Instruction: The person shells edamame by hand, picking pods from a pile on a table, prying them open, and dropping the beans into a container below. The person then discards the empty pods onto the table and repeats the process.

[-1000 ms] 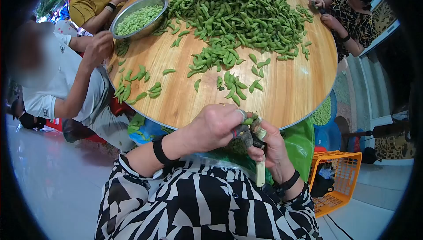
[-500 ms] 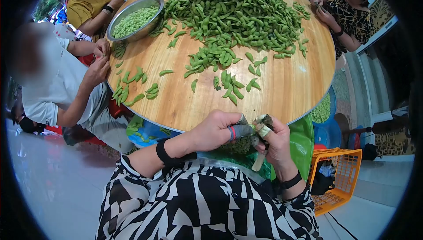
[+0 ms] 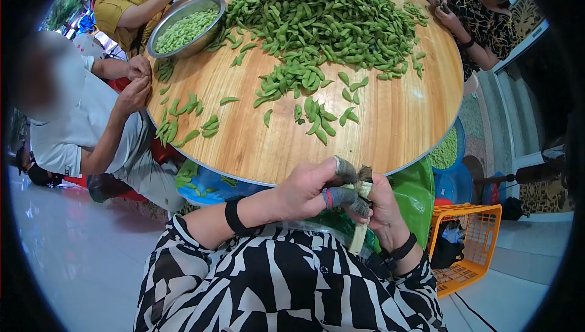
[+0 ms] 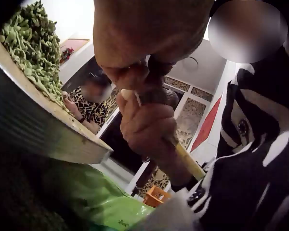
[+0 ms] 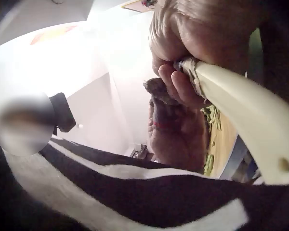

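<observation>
My left hand (image 3: 303,190), with grey cloth covers (image 3: 346,198) on thumb and forefinger, pinches a green soybean pod (image 3: 349,186), mostly hidden by the fingers. The hands meet just off the table's near edge. My right hand (image 3: 382,205) grips a tool by its cream handle (image 3: 358,239), which slants down from the fist. In the right wrist view the handle (image 5: 245,106) shows a dark hole near its end; the working end is hidden in the fist. Pale wrapping (image 3: 364,189) covers the right thumb. Loose pods (image 3: 320,126) lie on the wooden table (image 3: 244,158) beyond.
A big heap of soybean pods (image 3: 329,21) covers the table's far part. A metal bowl (image 3: 217,12) of shelled beans stands at the left edge. Other people sit around the table. Below right are a green plastic sheet (image 3: 417,189), a blue tub (image 3: 454,189) and an orange crate (image 3: 466,280).
My hands have separated slightly, come together again and ended a little lower. The pod between them shows less now. The person in white has brought a hand down from the bowl to the table edge.
</observation>
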Tool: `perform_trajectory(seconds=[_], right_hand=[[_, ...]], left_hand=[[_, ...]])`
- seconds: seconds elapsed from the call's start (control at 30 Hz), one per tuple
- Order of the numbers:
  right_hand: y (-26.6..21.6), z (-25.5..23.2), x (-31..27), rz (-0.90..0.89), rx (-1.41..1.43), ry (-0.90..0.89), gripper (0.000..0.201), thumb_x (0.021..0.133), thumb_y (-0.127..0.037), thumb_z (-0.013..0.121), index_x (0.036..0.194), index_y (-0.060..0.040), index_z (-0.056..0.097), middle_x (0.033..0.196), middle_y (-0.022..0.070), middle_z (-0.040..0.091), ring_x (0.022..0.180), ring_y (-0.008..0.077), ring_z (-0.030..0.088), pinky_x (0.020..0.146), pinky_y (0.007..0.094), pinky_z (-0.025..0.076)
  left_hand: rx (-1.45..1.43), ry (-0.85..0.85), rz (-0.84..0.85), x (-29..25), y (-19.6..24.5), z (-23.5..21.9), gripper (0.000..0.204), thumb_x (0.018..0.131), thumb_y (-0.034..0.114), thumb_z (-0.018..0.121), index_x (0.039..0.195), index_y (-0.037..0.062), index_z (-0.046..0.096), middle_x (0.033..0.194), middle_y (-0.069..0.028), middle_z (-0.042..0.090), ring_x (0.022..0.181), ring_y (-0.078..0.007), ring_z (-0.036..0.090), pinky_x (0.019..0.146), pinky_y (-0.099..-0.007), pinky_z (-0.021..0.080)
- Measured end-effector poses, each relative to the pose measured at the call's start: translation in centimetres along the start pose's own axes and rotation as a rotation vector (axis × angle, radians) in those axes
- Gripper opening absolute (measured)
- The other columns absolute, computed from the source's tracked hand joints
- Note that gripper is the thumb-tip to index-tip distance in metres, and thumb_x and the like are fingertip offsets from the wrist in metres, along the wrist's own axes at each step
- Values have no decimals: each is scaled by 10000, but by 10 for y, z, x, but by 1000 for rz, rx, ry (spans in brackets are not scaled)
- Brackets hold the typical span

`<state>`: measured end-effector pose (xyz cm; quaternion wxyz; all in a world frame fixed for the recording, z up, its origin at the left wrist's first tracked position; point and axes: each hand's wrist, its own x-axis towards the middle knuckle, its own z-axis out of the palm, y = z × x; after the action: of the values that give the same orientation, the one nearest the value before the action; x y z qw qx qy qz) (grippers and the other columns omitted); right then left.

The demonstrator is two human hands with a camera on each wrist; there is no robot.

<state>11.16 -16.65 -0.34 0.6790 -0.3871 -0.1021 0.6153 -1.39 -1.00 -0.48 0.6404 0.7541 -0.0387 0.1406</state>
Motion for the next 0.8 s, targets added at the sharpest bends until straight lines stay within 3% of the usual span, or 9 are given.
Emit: perform_trajectory(seconds=[0.17,0.23,0.37,0.43,0.5,0.57,0.6,0.67,0.8], right_hand=[[1,-4,-4,-53,-58,2,143,883,-89,539,934,42,565,590,39,531,385,54,400,348,213,331],[-3,1,-8,-81,-145,62,143,869,-94,554,927,35,571,595,33,532,393,53,398,360,208,318],[-11,-5,-17,-107,-330,112,123,846,-88,561,898,21,586,597,17,525,411,50,399,381,204,303],[-16,-13,-24,-79,-477,163,107,826,-80,556,869,9,598,602,-1,521,426,47,406,399,202,297],[-19,-21,-30,-103,-479,154,99,811,-75,567,861,3,604,605,-13,520,436,43,416,403,201,300],[-22,-23,-33,-115,-545,180,99,804,-56,573,875,5,606,606,-21,519,440,41,421,403,199,304],[-24,-18,-33,-109,-637,190,96,809,-36,566,887,2,609,614,-25,518,449,40,429,405,198,312],[-19,-12,-29,-94,-633,168,96,815,-32,559,890,-1,611,620,-26,520,452,39,434,407,196,316],[-9,-3,-17,-29,-529,144,127,855,-57,549,962,-5,592,658,-22,523,470,41,430,420,198,314]], left_hand=[[-146,41,-116,-1,-4,10,240,930,75,585,1146,4,507,879,-61,632,746,-104,603,619,-255,488],[-442,33,-356,1,7,9,236,946,108,571,1153,14,507,882,-49,623,734,-82,578,579,-232,457],[-448,-24,-437,7,9,7,211,946,91,556,1142,21,520,887,-36,616,730,-59,556,550,-204,429],[-303,-156,-478,8,11,3,188,922,61,566,1103,10,556,889,-37,620,744,-85,573,587,-234,462],[-62,-237,-261,4,7,5,207,855,23,637,1054,-15,592,921,-65,640,823,-142,606,769,-295,499],[110,-315,-340,4,12,6,212,852,24,646,1052,-12,589,925,-64,641,831,-139,607,782,-280,494],[114,-310,-340,3,8,11,212,852,24,646,1052,-12,589,925,-64,641,831,-139,607,782,-280,494],[-152,-64,-432,0,-2,20,178,869,74,643,1022,-5,598,876,-73,636,802,-141,606,749,-284,494],[-298,-54,-575,0,10,6,150,868,103,642,968,-1,600,832,-80,626,783,-150,607,734,-295,497]])
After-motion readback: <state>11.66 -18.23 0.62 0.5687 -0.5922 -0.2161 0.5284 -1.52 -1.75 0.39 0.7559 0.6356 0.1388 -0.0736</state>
